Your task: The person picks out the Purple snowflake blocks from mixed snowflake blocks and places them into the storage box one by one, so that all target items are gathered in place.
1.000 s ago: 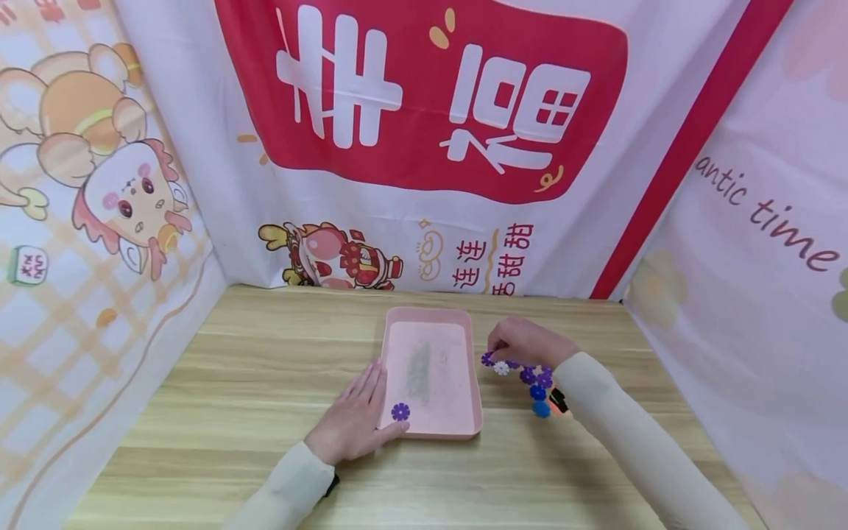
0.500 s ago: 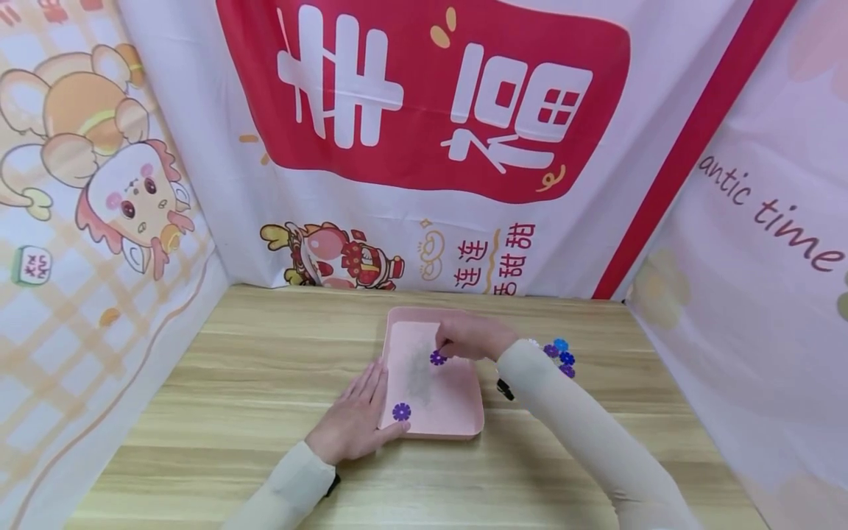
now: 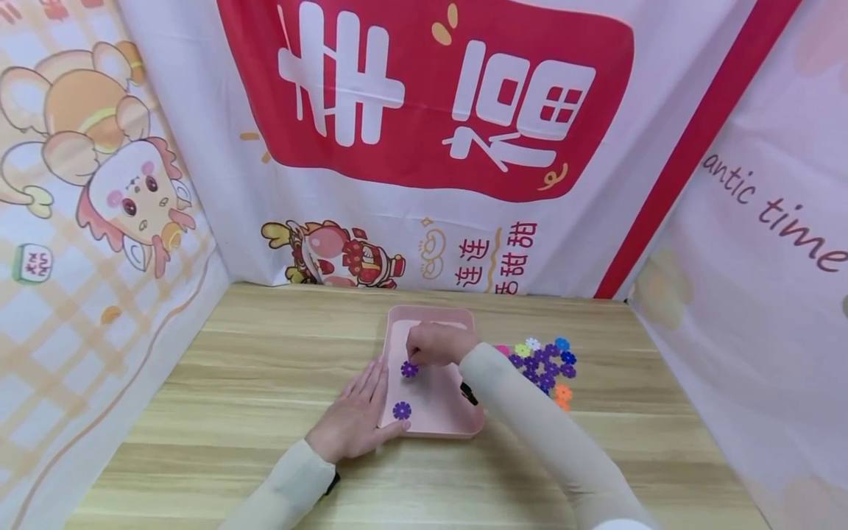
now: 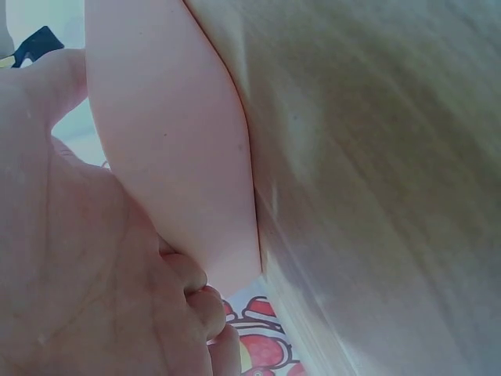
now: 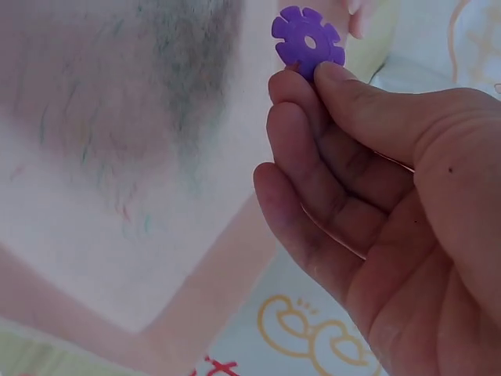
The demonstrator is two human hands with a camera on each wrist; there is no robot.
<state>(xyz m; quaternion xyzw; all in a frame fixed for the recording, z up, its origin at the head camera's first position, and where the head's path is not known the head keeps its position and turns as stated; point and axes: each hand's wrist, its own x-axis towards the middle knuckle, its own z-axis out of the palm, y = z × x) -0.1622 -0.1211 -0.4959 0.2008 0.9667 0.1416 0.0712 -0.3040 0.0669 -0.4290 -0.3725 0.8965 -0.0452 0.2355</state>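
Observation:
My right hand [image 3: 433,344] is over the left half of a shallow pink tray [image 3: 469,430]. Thumb and forefinger pinch a purple notched plastic disc [image 5: 307,41] with a small central hole, a snowflake-type building piece. A second purple disc [image 3: 401,411] lies inside the tray near its front left corner. Along the tray's left side rests my left hand [image 3: 351,419], its fingers straight and its thumb reaching across the front left corner. In the left wrist view the tray's outer wall [image 4: 168,133] runs right beside the palm.
To the right of the tray a loose cluster of notched discs [image 3: 545,361], mostly purple with blue, white, yellow, pink and orange ones, lies on the wooden table [image 3: 265,353]. Printed cloth walls [image 3: 430,96] rise behind and at both sides.
My right hand has moved left from the disc cluster across the tray, carrying a purple disc. The cluster's discs have come into fuller view. My left hand has stayed at the tray.

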